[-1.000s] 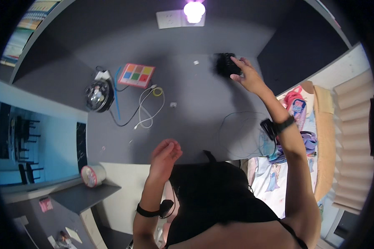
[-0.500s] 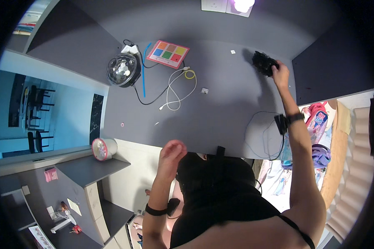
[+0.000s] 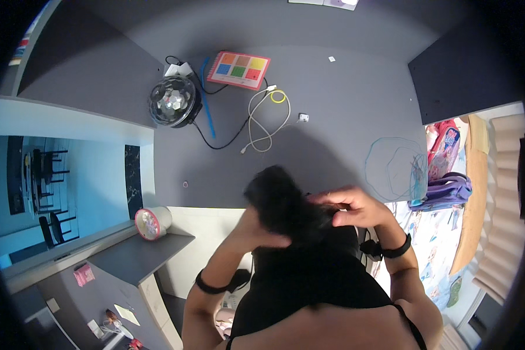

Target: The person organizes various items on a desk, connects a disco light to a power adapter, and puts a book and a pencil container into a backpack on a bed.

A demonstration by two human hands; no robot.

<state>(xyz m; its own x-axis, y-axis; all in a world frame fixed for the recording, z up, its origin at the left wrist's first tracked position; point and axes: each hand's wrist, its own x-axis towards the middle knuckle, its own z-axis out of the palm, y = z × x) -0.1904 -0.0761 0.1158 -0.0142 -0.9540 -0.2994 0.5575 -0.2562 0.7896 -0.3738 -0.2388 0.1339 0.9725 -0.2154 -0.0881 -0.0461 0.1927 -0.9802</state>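
A black fluffy bundle, blurred by motion, is held in front of my body at the desk's near edge. My left hand is closed on its left side, with some fingers hidden behind the dark fluff. At the bundle's right end, my right hand grips it, fingers bent over the top and thumb below. What kind of thing the bundle is, I cannot make out. Dark straps with small black boxes circle both wrists.
On the grey desk lie a white cable, a small white piece, a spiral-bound colour-square book, a blue strip and a faceted dome lamp. Blue scribbles mark its right side; a white bin stands left.
My right hand has brought the black bundle from the desk's far right to my body. My left hand, which held nothing before, has taken hold of it too.
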